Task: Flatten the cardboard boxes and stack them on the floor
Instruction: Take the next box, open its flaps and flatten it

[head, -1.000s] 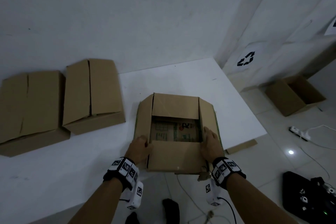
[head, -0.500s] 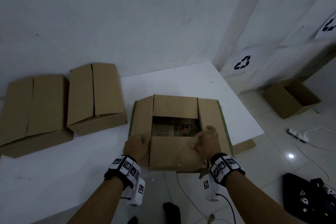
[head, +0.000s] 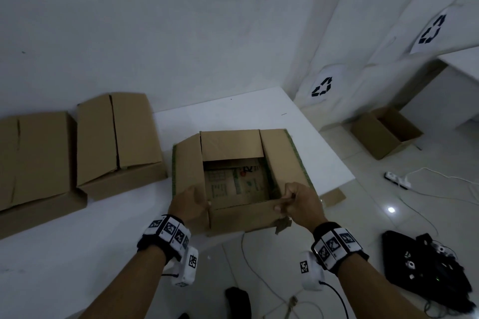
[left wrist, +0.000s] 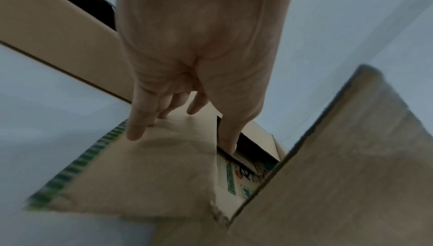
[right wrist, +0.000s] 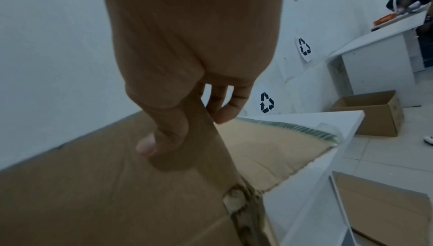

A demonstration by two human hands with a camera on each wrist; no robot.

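Observation:
A brown cardboard box (head: 233,145) stands on the white table (head: 259,109) with its top flaps spread and printed cardboard showing inside. My left hand (head: 190,202) holds the left flap (left wrist: 140,176) near its front corner, fingers (left wrist: 136,129) on top and thumb past its inner edge into the opening. My right hand (head: 295,202) pinches the right end of the near flap (right wrist: 93,185), thumb (right wrist: 150,144) on one face and fingers behind. The near flap (head: 243,215) stands raised. The green-edged right flap (right wrist: 269,148) lies flat.
Two closed boxes (head: 119,137) (head: 36,158) sit on the table's left. On the floor to the right are an open box (head: 386,132), a power strip (head: 396,180) with cables, a black bag (head: 425,267) and a flat cardboard piece (head: 334,195) below the table edge.
My right hand has left the right flap, moved to the near flap's right end and pinched it. The near flap has come up. My left hand has stayed at the left flap.

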